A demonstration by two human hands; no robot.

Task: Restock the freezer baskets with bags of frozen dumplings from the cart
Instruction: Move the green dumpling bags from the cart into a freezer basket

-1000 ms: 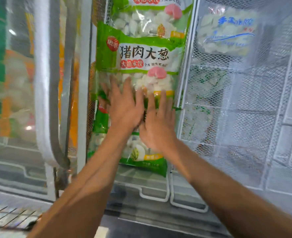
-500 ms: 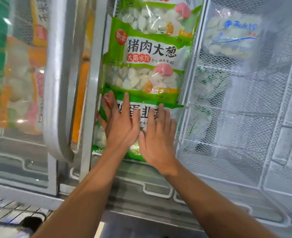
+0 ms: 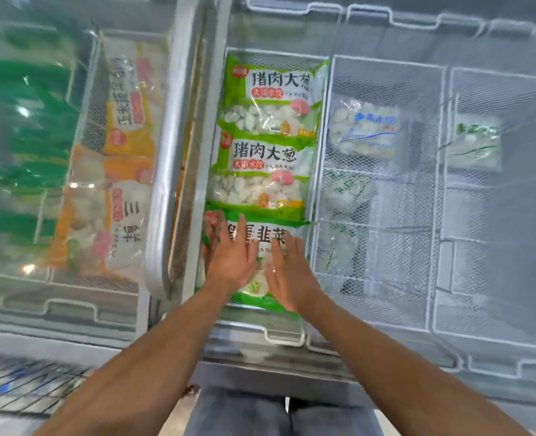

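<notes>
Both hands had slid back toward the person since a moment before, and more of the freezer came into view. The left hand (image 3: 228, 256) lay flat with its fingers straight and close together, pressing on the nearest green plastic bag of frozen dumplings (image 3: 260, 240). The right hand (image 3: 287, 272) lay flat just beside it, fingers straight and a little spread, pressing the same bag. That bag lay flat at the near end of a white wire mesh basket (image 3: 318, 171), its long side running away from the person and its black words reading the right way up. Two more green dumpling bags (image 3: 269, 127) lay past it in one row, each tucked a little over the next.

The basket sat inside a big white chest freezer (image 3: 276, 357). To the right, a second white mesh basket (image 3: 436, 190) held a clear bag with blue writing (image 3: 365, 133) and some frosty bags lower down. Farther right, a third mesh basket (image 3: 493, 309) held a clear bag with green writing (image 3: 474, 143). To the left, a grey sliding lid frame (image 3: 172, 146) stood over orange and white bags (image 3: 125, 171) behind glass. A wire cart rack (image 3: 24, 382) showed at the lower left, blurred.
</notes>
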